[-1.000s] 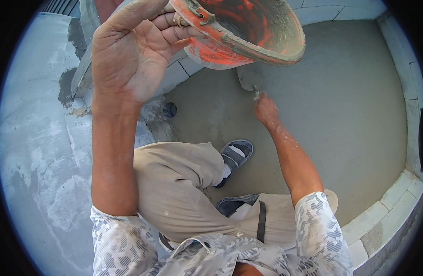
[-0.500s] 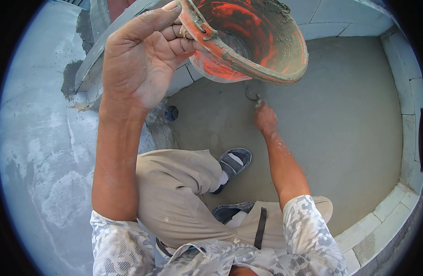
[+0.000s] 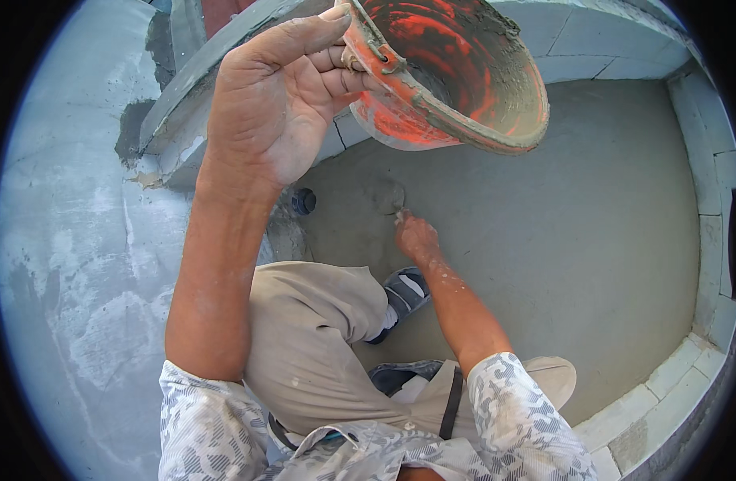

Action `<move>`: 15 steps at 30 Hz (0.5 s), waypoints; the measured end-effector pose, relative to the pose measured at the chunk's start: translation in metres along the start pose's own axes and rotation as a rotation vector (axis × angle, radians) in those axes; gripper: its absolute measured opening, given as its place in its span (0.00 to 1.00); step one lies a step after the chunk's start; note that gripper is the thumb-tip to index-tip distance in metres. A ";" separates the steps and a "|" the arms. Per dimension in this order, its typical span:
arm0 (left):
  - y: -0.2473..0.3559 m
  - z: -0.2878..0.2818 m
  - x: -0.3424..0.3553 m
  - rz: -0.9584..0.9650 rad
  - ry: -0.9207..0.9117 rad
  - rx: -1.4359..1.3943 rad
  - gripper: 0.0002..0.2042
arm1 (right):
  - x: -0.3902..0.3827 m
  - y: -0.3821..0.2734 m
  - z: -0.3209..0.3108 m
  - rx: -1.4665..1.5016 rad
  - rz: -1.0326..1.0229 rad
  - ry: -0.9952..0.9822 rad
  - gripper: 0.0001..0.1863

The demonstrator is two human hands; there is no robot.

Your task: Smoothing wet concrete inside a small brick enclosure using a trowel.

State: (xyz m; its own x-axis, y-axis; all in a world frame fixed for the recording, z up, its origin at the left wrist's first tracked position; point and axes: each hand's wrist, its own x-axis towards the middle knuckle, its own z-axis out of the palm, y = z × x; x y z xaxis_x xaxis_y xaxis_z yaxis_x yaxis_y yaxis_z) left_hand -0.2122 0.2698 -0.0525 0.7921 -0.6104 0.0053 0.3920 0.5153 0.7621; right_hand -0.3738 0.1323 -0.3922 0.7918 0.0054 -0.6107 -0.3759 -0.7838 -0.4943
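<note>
Apparently you're smoothing mortar [image 3: 560, 240]: left hand [image 3: 276, 108] grips bucket [image 3: 480, 133], right hand [image 3: 417, 239] grips trowel [image 3: 389, 196]; the next stroke likely needs it flat.

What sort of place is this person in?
Probably a building site: pale blocks border a grey floor that looks freshly cemented, while the left hand holds a caked bucket and the right hand a trowel.
</note>
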 end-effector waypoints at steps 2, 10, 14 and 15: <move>0.002 0.000 -0.002 0.003 -0.013 -0.024 0.19 | 0.015 0.051 -0.041 0.079 0.154 0.212 0.21; -0.004 0.003 0.000 0.019 -0.023 -0.021 0.20 | 0.053 0.060 0.002 0.382 0.075 0.409 0.20; -0.002 -0.001 0.000 0.028 -0.006 0.020 0.21 | 0.021 -0.020 0.073 0.189 -0.075 -0.166 0.23; -0.001 -0.002 -0.001 0.029 0.003 0.027 0.21 | 0.011 -0.036 0.079 0.146 -0.146 -0.256 0.23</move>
State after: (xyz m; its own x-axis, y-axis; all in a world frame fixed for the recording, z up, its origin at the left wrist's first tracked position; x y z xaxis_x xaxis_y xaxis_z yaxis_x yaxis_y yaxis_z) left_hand -0.2128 0.2709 -0.0543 0.8042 -0.5939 0.0255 0.3566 0.5164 0.7786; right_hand -0.3892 0.2095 -0.4297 0.7027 0.2813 -0.6535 -0.3471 -0.6664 -0.6599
